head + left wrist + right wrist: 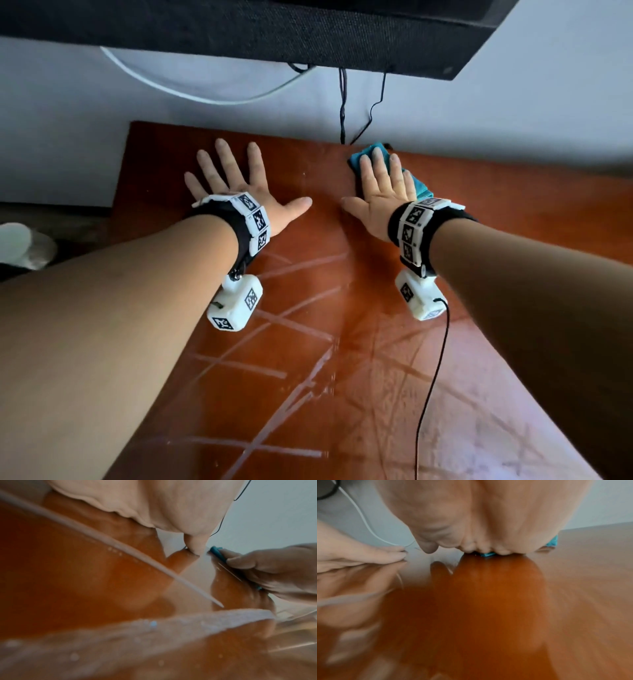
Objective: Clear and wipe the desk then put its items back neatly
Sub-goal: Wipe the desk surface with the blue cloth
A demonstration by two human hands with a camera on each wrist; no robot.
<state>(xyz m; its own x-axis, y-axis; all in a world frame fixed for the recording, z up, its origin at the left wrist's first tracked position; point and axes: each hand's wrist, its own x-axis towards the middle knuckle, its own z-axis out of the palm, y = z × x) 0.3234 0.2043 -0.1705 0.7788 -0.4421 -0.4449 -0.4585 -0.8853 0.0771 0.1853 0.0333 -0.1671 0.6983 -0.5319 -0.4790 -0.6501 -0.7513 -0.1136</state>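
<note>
A glossy red-brown desk fills the head view, with pale streaks across its near half. My left hand lies flat on the desk's far left part, fingers spread and straight. My right hand presses flat on a teal cloth near the desk's back edge; the fingers are straight and cover most of the cloth. In the left wrist view the teal cloth shows as a thin strip under the right hand. In the right wrist view the cloth peeks out under the palm.
A dark soundbar or screen edge hangs over the back of the desk. Two black cables drop down the grey wall to the desk edge beside the cloth. A white cable loops on the wall at left.
</note>
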